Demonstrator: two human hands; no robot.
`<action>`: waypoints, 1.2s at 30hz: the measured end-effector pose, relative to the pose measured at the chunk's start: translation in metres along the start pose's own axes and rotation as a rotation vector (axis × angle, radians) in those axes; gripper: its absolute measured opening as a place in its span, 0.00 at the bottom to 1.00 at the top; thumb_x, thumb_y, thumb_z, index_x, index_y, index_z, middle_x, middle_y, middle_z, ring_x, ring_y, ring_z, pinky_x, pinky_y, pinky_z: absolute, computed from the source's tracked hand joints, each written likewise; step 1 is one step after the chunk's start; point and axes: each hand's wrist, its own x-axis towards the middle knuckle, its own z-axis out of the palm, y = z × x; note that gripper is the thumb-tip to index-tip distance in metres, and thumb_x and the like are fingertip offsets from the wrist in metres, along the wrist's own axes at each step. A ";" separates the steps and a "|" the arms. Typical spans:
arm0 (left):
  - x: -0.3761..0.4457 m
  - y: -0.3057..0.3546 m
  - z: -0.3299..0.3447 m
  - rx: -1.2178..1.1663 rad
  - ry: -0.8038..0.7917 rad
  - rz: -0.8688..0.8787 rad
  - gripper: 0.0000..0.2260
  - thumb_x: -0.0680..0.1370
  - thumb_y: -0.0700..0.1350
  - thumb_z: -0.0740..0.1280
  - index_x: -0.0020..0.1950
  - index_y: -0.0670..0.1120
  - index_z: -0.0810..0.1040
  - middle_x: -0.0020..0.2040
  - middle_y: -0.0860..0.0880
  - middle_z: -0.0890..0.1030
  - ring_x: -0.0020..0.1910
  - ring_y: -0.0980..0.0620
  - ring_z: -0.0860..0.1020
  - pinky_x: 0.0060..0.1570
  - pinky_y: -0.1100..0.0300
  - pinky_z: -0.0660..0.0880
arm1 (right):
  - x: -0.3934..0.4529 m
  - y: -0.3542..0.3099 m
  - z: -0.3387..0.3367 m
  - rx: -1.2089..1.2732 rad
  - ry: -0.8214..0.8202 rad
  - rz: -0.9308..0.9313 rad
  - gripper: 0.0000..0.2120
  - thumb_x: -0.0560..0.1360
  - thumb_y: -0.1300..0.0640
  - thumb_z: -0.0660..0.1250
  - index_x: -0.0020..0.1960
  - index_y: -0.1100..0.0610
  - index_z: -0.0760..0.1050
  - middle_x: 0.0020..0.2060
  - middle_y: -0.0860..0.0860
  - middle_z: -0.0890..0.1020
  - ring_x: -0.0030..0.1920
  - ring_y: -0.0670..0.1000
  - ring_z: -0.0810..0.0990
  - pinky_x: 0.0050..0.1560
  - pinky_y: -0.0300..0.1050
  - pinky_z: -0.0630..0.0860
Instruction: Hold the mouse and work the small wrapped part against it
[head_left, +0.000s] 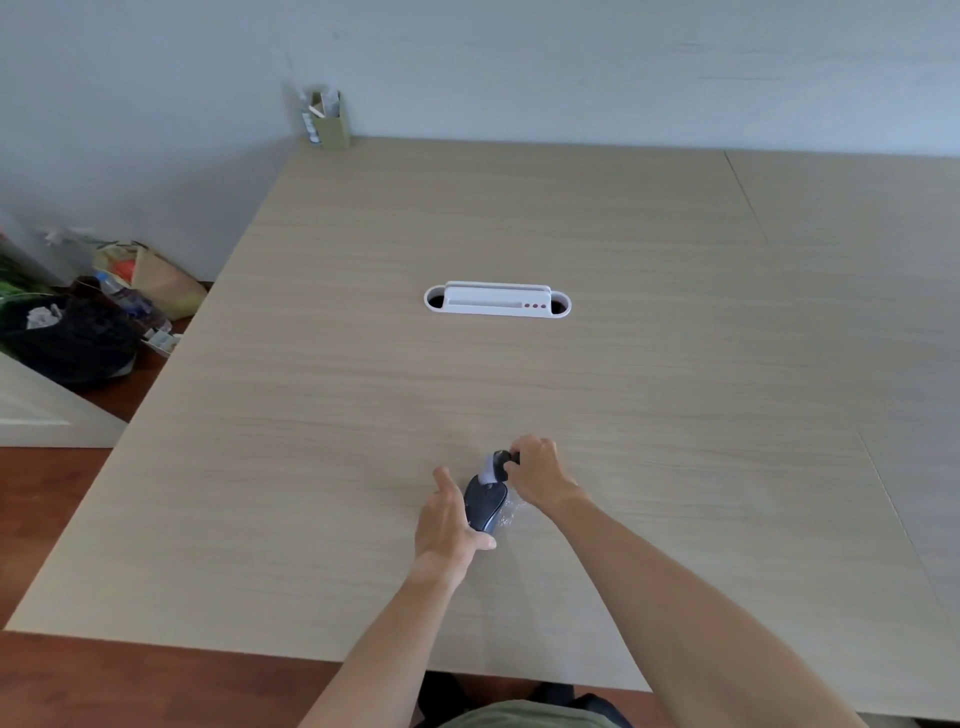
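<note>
Left hand (451, 525) cradles dark mouse (484, 505); right hand (537, 475) fingers pinch its cable (503, 460).

Your two bare forearms reach forward from the bottom edge and converge near the middle. Your left hand (449, 519) lies on its side, fingers extended, thumb curled underneath. Your right hand (537, 475) is bent at the wrist, fingers curled into a pinch.
</note>
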 end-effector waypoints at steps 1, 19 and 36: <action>0.000 0.000 0.000 0.005 0.002 -0.002 0.42 0.57 0.42 0.83 0.61 0.45 0.58 0.48 0.47 0.75 0.45 0.45 0.76 0.41 0.54 0.77 | -0.003 0.001 0.000 -0.026 0.058 0.011 0.10 0.74 0.63 0.60 0.34 0.61 0.69 0.34 0.54 0.71 0.33 0.57 0.70 0.32 0.47 0.67; -0.005 -0.019 0.011 -0.034 0.082 0.092 0.47 0.62 0.45 0.80 0.72 0.46 0.54 0.46 0.49 0.77 0.42 0.49 0.76 0.38 0.61 0.73 | -0.041 0.018 0.026 0.118 -0.032 -0.135 0.06 0.68 0.64 0.64 0.35 0.65 0.77 0.33 0.60 0.80 0.31 0.53 0.72 0.30 0.45 0.69; -0.006 -0.022 0.018 -0.011 0.144 0.083 0.47 0.64 0.45 0.80 0.74 0.45 0.52 0.50 0.45 0.80 0.49 0.44 0.80 0.41 0.59 0.75 | -0.044 -0.011 0.029 0.090 0.241 -0.138 0.11 0.73 0.63 0.61 0.32 0.62 0.66 0.30 0.54 0.71 0.29 0.52 0.66 0.29 0.47 0.62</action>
